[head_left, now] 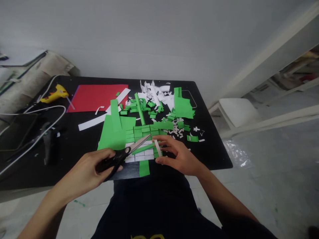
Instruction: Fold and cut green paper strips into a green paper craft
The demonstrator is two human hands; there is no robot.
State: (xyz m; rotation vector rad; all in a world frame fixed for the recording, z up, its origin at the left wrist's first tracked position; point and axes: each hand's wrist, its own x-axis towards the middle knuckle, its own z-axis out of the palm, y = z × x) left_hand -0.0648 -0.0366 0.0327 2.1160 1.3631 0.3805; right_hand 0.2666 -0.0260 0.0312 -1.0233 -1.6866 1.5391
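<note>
Black table by a pale wall, white stool at right. Left hand wrapped round near-closed black-handled scissors over a grid of folded green/white paper blocks. Right hand half-curled at 1 narrow white strip; can't tell if pinched. Beyond: crumpled scraps, smooth red sheet.

White stool, clear plastic on pale floor, white cable

Left forearm and right forearm reached inward, bare, left grip was curled closed, right grip had fingers loosely bent, thumb standing apart from them
</note>
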